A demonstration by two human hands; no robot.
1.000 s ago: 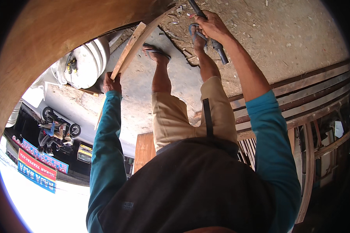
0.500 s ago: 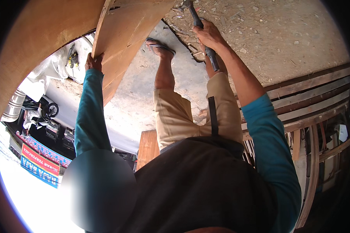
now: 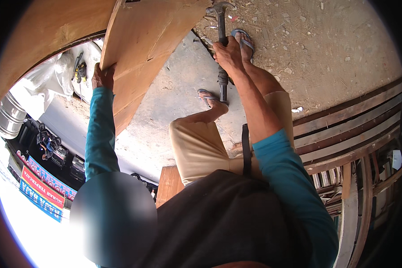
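Left hand [image 3: 103,77] is on the near left edge of a brown wooden panel [image 3: 143,49]; grip closed over the edge, thumb and fingers on either side, some fingers hidden. Panel slants from the upper edge of the view down past the left hand, left of the legs, over the grey concrete slab [image 3: 165,89].

Right hand [image 3: 230,56] has its grip wrapped round the dark handle of a claw hammer [image 3: 221,29], fully closed. Hammer is in front of the person, right of the panel and apart from it; head at top, butt end pointing back toward the body. Hand sits about mid-handle.

Right sandal [image 3: 243,38] is on the dirt ground [image 3: 326,58], littered with chips; left sandal [image 3: 205,94] is on the slab. Teal sleeves, tan shorts [image 3: 196,143], dark shirt front.

Upper left: larger curved brown board [image 3: 44,40]. Below it, white plastic wrapping [image 3: 53,80], with a yellow-and-black tool [image 3: 81,71] just left of the left hand. Silver drum [image 3: 9,116] farther left. Right side: long timber strips [image 3: 348,129] side by side. Round blur covers part of the left arm.
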